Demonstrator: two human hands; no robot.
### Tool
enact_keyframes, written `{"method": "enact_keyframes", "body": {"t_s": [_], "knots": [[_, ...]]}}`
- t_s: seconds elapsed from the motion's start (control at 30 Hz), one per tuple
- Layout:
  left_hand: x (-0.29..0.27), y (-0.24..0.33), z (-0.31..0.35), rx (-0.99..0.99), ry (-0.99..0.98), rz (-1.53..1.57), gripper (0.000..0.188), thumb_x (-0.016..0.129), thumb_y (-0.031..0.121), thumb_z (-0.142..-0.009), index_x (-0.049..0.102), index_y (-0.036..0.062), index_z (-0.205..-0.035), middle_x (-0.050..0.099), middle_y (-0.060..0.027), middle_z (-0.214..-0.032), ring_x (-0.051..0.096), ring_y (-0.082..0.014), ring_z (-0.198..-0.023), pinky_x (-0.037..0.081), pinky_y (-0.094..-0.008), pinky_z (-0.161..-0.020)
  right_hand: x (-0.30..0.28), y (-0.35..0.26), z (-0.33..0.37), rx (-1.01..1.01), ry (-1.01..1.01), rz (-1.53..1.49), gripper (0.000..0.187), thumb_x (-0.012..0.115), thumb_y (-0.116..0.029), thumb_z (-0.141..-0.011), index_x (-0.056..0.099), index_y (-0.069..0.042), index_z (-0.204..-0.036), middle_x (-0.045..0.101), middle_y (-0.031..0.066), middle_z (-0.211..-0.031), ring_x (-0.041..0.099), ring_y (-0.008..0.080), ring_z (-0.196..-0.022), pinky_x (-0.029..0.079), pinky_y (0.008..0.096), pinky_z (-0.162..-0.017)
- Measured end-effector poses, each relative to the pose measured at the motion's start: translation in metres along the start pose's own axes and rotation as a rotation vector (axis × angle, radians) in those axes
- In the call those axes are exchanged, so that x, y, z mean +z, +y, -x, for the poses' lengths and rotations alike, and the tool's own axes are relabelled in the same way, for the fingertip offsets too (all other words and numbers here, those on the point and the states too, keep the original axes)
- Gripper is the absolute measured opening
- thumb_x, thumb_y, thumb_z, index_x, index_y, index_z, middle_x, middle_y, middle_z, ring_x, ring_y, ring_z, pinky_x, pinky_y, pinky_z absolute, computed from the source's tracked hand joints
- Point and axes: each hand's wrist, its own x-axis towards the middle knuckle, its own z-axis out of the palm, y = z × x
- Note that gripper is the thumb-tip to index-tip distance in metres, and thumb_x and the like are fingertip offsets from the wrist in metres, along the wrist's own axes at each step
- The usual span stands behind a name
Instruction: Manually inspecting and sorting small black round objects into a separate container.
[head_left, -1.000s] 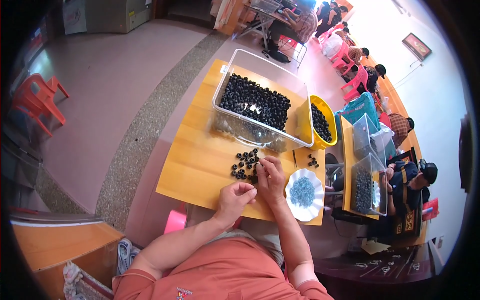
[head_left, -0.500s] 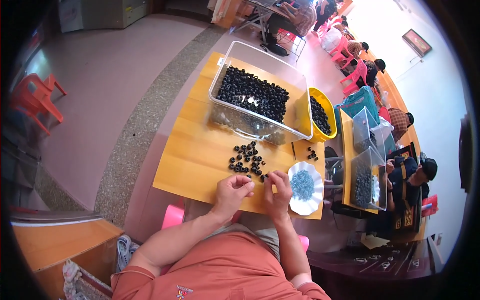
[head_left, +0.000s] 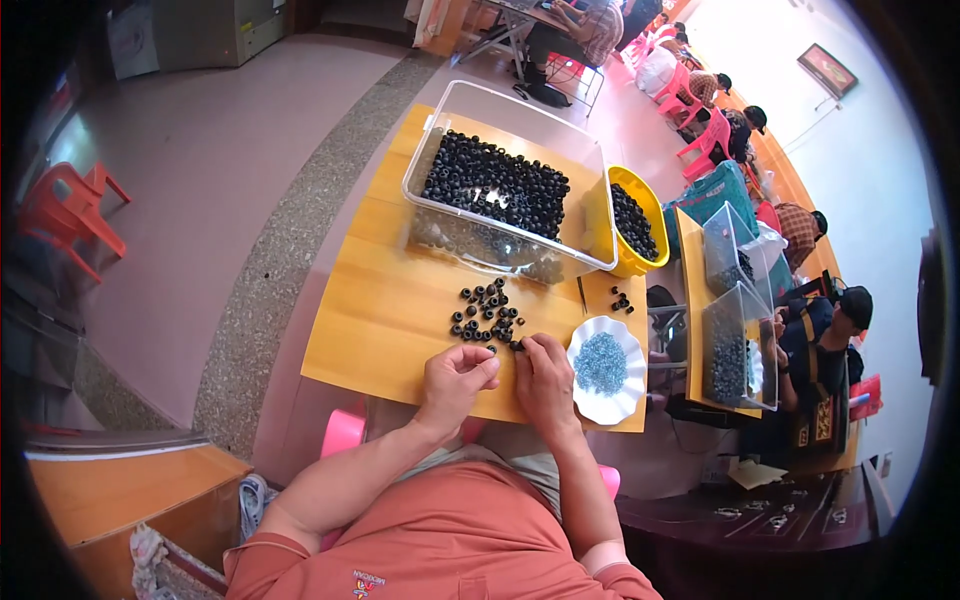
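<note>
My left hand [head_left: 457,384] is closed in a pinch above the table's near part. A small black piece [head_left: 491,349] shows beside its fingertips; what the pinch holds, if anything, is too small to make out. Just to the right, my right hand [head_left: 546,385] has its fingertips closed on a black ring-shaped piece [head_left: 517,345] at the edge of a loose pile. The pile of black ring-shaped pieces [head_left: 470,326] lies beyond both hands. By my right hand stands a white scalloped plate [head_left: 618,408] heaped with tiny pale-blue clear bits [head_left: 601,364].
On the yellowish table [head_left: 350,330], a large clear bin [head_left: 480,232] and a yellow basin [head_left: 640,265] hold many black pieces. A thin dark stick [head_left: 582,294] lies near a few small black pieces [head_left: 621,299]. Clear bins [head_left: 738,345] and a person [head_left: 815,350] are at right.
My right hand has shifted slightly left and forward, onto a black ring-shaped piece by the pile. My left hand keeps its pinch, nearly in place. The whole view has shifted slightly.
</note>
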Motion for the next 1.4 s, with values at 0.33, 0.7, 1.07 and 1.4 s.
{"method": "enact_keyframes", "body": {"t_s": [0.33, 0.7, 1.07, 1.4], "knots": [[0.002, 0.004, 0.001, -0.02, -0.01, -0.026, 0.009, 0.069, 0.006, -0.088, 0.065, 0.0012, -0.094, 0.065, -0.0028, -0.084, 0.061, -0.0089, -0.071, 0.054, -0.0228, -0.069, -0.007, 0.018, -0.04, 0.06, -0.076, -0.03, 0.017, 0.061, -0.003, -0.087, 0.066, 0.002, -0.103, 0.064, 0.0193, -0.101, 0.065, 0.0365, -0.087, 0.051, 0.0403, -0.077], [0.004, 0.004, 0.002, -0.021, -0.02, -0.016, 0.01, 0.069, 0.006, -0.088, 0.065, 0.0003, -0.094, 0.065, -0.0033, -0.084, 0.062, -0.0092, -0.071, 0.055, -0.0227, -0.068, -0.008, 0.021, -0.054, 0.109, -0.213, -0.025, 0.015, 0.065, -0.007, -0.084, 0.067, 0.003, -0.095, 0.065, 0.0197, -0.095, 0.065, 0.0373, -0.084, 0.051, 0.0408, -0.077], [0.002, -0.002, 0.003, -0.009, -0.036, -0.05, 0.01, 0.07, 0.006, -0.087, 0.065, 0.0009, -0.095, 0.066, -0.0037, -0.085, 0.063, -0.0093, -0.073, 0.056, -0.0236, -0.07, -0.022, 0.025, -0.017, 0.274, -0.132, -0.454, 0.024, 0.06, -0.006, -0.09, 0.062, 0.005, -0.111, 0.063, 0.0153, -0.099, 0.066, 0.0261, -0.086, 0.052, 0.0351, -0.078], [0.003, -0.005, 0.004, -0.005, -0.14, -0.065, 0.013, 0.068, 0.004, -0.088, 0.064, -0.0012, -0.1, 0.066, -0.0053, -0.091, 0.065, -0.0115, -0.08, 0.058, -0.0253, -0.076, -0.023, 0.025, 0.003, 0.411, -0.175, -0.822, 0.025, 0.056, -0.007, -0.096, 0.058, 0.007, -0.117, 0.067, 0.0131, -0.097, 0.07, 0.0214, -0.088, 0.054, 0.0309, -0.079]]}}
